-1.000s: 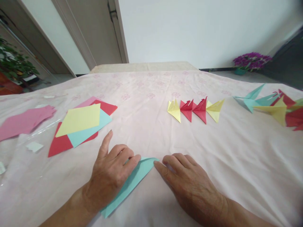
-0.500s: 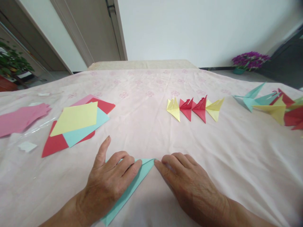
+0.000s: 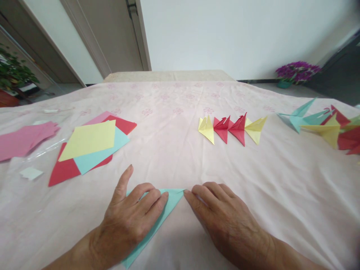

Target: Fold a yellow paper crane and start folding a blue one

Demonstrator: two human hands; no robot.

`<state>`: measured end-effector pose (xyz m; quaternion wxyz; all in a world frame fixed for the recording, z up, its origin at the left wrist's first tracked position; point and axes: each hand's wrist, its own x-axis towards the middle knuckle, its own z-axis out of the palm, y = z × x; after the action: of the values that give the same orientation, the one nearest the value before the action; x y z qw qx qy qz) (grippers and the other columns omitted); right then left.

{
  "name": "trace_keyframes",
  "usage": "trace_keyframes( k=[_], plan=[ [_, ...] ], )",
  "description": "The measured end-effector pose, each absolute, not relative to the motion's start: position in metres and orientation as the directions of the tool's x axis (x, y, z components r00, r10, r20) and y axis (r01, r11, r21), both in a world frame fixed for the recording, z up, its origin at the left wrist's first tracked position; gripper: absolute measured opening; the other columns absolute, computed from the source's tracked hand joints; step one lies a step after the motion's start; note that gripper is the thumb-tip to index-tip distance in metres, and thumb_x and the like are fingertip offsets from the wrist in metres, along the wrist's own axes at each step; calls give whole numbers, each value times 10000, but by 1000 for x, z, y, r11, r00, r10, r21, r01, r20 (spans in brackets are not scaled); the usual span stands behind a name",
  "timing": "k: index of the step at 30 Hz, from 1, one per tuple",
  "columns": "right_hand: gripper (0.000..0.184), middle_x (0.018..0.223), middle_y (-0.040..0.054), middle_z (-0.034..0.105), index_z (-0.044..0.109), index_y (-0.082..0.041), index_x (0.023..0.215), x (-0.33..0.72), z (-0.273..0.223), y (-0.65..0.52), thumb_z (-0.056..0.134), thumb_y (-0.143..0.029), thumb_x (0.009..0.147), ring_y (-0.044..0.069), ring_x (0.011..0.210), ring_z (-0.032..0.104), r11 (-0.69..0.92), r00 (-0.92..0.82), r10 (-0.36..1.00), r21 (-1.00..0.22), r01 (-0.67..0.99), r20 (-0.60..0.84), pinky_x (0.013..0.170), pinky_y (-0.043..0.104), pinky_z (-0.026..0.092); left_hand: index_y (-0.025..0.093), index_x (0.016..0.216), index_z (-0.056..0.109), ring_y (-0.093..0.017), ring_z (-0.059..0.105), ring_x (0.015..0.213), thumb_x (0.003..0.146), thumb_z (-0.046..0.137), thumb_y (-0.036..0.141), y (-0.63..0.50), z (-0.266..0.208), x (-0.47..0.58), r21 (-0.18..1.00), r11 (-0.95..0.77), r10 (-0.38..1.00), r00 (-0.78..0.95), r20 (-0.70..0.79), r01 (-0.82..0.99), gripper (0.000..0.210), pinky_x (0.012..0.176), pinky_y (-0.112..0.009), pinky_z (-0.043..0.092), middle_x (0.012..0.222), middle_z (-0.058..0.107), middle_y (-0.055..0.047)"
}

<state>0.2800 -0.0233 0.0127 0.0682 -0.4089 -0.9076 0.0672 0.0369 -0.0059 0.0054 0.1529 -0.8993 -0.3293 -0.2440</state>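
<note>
A sheet of turquoise origami paper (image 3: 165, 212), folded to a triangle, lies on the cloth near the front edge of the view. My left hand (image 3: 132, 217) rests on top of it, pressing down, fingers apart and the little finger sticking up; it covers much of the paper's left part. At the pointed right corner, the fingertips of my right hand (image 3: 225, 217) pinch the paper's tip, with the other fingers curled in. A narrow folded flap shows along the top edge between the hands.
Loose yellow paper (image 3: 90, 138) tops a stack of coloured sheets at left, beside pink sheets (image 3: 25, 138) and a white scrap (image 3: 31, 173). Folded red cranes (image 3: 238, 130) and yellow cranes (image 3: 206, 129) stand in a row. More folded cranes (image 3: 326, 129) are heaped at right.
The top layer near the right corner lies flatter, and its fold line shows less. My left hand has shifted very slightly; my right hand stays at the tip.
</note>
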Motion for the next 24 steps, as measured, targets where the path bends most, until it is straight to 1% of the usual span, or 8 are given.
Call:
trace_keyframes(
  k=[6,10,16,20,24],
  plan=[
    [302,986,55,607,573,-159,1157,279,14,-23,557,-78,866,201,826,522,675,-669,737,-139,724,95,723,370,455,187,1005,713,-160,619,808,931,503,122,-7,5,37,-116,-735,533,676,509,668,231,1162,-635,168,787,677,11],
    [324,988,62,607,565,-165,1184,280,12,-23,549,-81,872,204,844,522,670,-663,742,-137,730,100,742,362,446,195,1073,697,-167,605,798,941,473,125,-6,5,38,-117,-731,548,681,486,673,269,1149,-656,172,784,664,9],
    [322,986,57,594,567,-182,1190,281,8,-21,543,-98,880,194,828,502,654,-642,756,-169,737,128,752,360,430,216,1093,689,-161,578,775,942,463,139,-4,4,38,-141,-739,538,703,465,659,282,1143,-662,177,758,630,15],
    [281,968,50,600,586,-183,1121,279,10,-22,562,-77,862,199,825,507,637,-628,770,-212,741,116,745,362,427,204,1099,687,-165,575,787,936,482,148,-4,4,38,-152,-744,530,713,459,651,267,1144,-664,181,769,629,10],
    [196,960,52,601,594,-179,1038,277,8,-24,563,-82,870,208,838,510,599,-589,798,-254,759,124,765,376,428,195,1094,686,-163,571,783,936,482,146,-5,4,38,-168,-742,525,718,456,649,263,1148,-664,168,763,629,9]
  ],
)
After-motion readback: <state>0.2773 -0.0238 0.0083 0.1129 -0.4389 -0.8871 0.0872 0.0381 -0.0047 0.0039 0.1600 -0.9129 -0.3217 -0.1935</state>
